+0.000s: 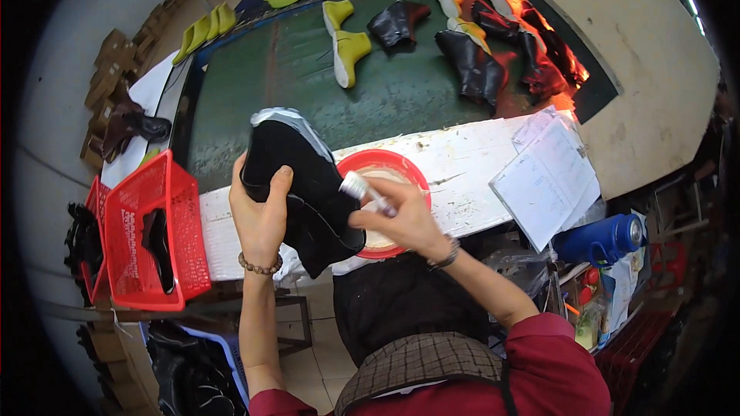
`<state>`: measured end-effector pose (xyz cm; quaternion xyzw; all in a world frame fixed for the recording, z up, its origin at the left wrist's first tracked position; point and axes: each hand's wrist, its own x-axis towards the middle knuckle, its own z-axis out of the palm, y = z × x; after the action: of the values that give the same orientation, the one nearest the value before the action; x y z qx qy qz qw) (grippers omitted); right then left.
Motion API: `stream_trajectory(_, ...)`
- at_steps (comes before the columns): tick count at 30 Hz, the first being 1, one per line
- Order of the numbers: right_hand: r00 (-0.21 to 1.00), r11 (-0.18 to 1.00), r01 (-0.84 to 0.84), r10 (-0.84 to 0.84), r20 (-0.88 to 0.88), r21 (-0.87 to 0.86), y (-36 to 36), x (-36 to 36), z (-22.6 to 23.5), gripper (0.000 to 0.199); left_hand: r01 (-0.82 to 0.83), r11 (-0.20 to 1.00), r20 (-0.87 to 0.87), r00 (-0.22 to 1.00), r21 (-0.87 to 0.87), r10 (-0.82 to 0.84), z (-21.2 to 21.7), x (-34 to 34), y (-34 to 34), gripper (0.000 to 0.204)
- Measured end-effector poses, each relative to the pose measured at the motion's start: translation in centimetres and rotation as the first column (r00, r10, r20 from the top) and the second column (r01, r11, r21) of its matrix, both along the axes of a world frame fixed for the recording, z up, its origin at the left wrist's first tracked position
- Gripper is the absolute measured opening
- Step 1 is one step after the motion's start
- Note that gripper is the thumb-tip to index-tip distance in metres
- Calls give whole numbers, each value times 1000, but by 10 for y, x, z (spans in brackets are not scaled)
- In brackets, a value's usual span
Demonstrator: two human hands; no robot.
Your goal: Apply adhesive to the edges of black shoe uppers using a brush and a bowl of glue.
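Matt boot upper [312,177], plastic basin [379,155].

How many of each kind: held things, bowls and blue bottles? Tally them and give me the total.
Boot uppers held: 1, the black boot upper in the left hand
Tools held: 1, the white-ended tool in the right hand
Bowls: 2, the red bowl and the yellow-green bowl
Blue bottles: 1, the blue bottle
Total: 5

And here's the scuffed white desk [469,199], a red plastic basin [421,177] sitting on it, written sheets [539,181] toward the right; beyond stretches the green conveyor belt [239,96], yellow shoe lasts [351,52] and black boot uppers [472,65] strewn across!
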<state>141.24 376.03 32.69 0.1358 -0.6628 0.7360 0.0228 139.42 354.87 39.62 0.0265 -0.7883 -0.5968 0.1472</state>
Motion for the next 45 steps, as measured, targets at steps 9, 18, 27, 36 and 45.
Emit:
stream_trajectory(9, 964, 970, 243, -242, 108, 8, -6, -14, 19, 18, 421, 899, -102, 896, -121, -433, -22, 46, 13, 138)
stream_trajectory(18, 946, 849, 314, -243, -213, 425, 25, -21, 9, 28, -162, 876, -337, 941, -454, 0, -64, 76, 2, 88)
stream_trajectory(27, 887, -98, 420, 256, -385, 902, 50, -15, -30, 24, -41, 821, -190, 978, -570, -82, -56, 77, -19, 90)
stream_trajectory(36, 958, 866, 164, -26, -286, 473, 66, 1, 26, 20, 20, 740, -123, 983, -673, -138, -42, 79, -11, 88)
stream_trajectory(45, 858, 842, 386, -177, -482, 378, 73, -45, 23, 16, 79, 779, -236, 930, -622, -282, -41, 83, -6, 68)
